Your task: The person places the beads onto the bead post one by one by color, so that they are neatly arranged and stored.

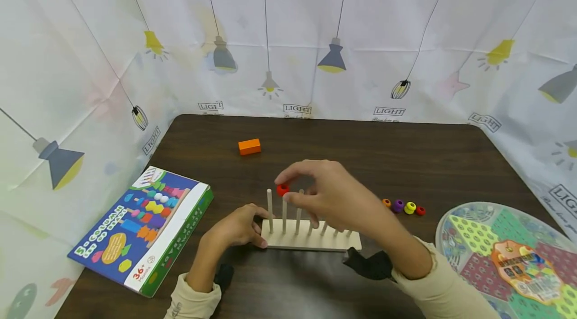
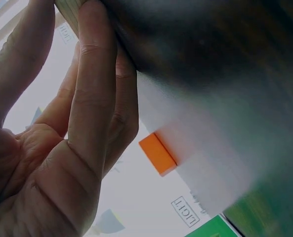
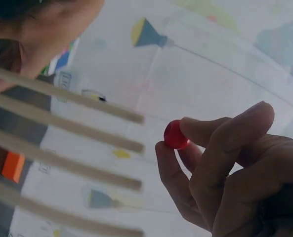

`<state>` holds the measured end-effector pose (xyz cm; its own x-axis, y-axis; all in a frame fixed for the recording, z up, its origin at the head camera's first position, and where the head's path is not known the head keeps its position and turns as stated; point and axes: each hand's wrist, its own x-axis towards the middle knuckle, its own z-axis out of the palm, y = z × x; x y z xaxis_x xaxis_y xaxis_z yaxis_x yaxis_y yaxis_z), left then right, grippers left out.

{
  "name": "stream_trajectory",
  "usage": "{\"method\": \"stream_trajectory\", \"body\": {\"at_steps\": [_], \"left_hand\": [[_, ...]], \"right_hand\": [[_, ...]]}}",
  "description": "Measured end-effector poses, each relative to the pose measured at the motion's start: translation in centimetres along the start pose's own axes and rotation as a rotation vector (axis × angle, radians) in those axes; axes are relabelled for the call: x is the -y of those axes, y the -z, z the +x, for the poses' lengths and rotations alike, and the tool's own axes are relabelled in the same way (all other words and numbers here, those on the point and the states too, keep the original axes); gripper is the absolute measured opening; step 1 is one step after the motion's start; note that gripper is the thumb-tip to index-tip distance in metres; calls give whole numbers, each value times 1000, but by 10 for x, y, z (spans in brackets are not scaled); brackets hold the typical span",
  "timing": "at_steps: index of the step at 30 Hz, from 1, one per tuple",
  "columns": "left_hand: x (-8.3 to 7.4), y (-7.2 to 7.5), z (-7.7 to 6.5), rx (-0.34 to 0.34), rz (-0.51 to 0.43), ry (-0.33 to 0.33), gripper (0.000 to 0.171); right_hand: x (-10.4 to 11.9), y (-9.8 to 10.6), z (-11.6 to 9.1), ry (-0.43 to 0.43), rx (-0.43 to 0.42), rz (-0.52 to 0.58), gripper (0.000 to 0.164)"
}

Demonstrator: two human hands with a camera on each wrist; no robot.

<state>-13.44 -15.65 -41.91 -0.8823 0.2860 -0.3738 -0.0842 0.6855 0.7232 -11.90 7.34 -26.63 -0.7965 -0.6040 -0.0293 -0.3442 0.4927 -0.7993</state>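
A pale wooden peg board (image 1: 311,241) with a row of upright pegs lies on the dark table. At its left end my left hand (image 1: 239,229) holds the board between thumb and fingers. In the left wrist view, the fingers (image 2: 94,74) meet the board's edge at the top. Above the pegs, my right hand (image 1: 333,199) pinches a red bead (image 1: 283,190) between thumb and finger, near the top of the second peg from the left. The right wrist view shows the red bead (image 3: 176,135) at the fingertips, apart from the peg ends.
Several loose beads (image 1: 409,208) in orange, purple, yellow and red lie right of the board. An orange block (image 1: 249,146) sits behind it. A blue toy box (image 1: 144,229) lies at the left, and a round patterned game board (image 1: 478,224) at the right.
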Motion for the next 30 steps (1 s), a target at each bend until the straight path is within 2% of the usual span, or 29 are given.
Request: {"method": "stream_trajectory", "body": {"at_steps": [5, 12, 15, 19, 22, 24, 30], "left_hand": [[0, -2, 3, 19, -8, 10, 57], [0, -1, 2, 21, -12, 4, 59], [0, 1, 1, 7, -10, -3, 57], [-3, 0, -1, -10, 12, -2, 57], [-3, -1, -1, -13, 21, 7, 58], [-3, -2, -1, -6, 20, 12, 58], [-2, -2, -1, -8, 18, 5, 57]], "right_hand": [[-1, -19, 18, -14, 0, -37, 20], [-1, -26, 22, -10, 5, -78, 25], [1, -19, 14, -21, -35, -79, 32], [-9, 11, -12, -91, -145, -49, 36], [-32, 45, -34, -170, -207, -37, 33], [-57, 67, -49, -223, -238, -43, 35], [-156, 116, -90, -387, -296, -24, 50]]}}
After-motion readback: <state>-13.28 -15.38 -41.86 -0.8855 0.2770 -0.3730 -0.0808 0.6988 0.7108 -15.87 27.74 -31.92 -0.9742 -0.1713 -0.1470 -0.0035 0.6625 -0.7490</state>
